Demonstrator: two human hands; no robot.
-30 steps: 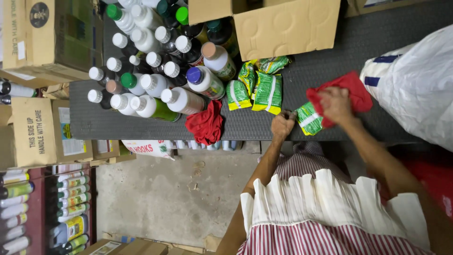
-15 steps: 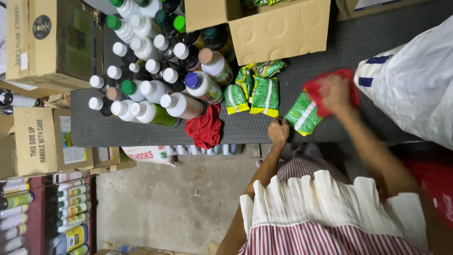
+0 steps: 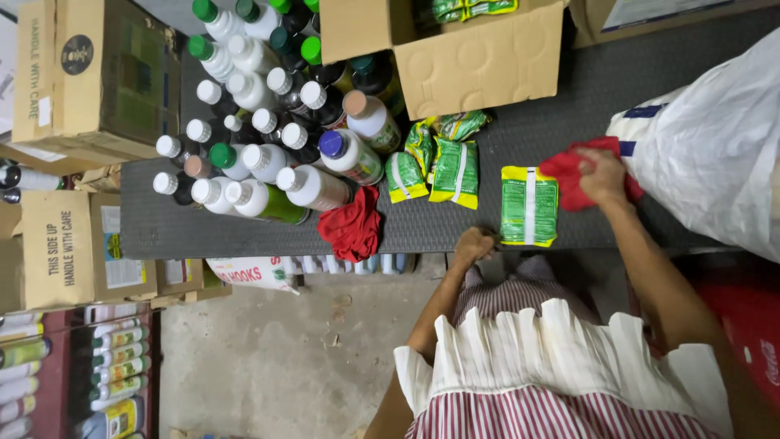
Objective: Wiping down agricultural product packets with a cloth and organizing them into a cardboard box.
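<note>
On the dark surface (image 3: pixel 569 97), near its front edge, a green-and-yellow packet (image 3: pixel 529 206) lies flat between the person's two hands. Its long axis runs across the surface from front edge toward the back, with the yellow end seals at the near and far ends.

The right hand (image 3: pixel 602 175) sits just beside the packet's right edge, toward its far end. Its grip is clenched on a red cloth (image 3: pixel 569 172), which is bunched under the palm and touches or slightly overlaps the packet's upper right corner. The left hand (image 3: pixel 474 244) rests at the front edge of the surface, just left of the packet's near corner. Its fingers are curled in and hold nothing visible.

Both hands are close. The left is nearer the packet's near end, the right nearer its far end.

A second red cloth (image 3: pixel 353 226) lies well to the left, beside more packets (image 3: pixel 443 167) and capped bottles (image 3: pixel 313 187).
</note>
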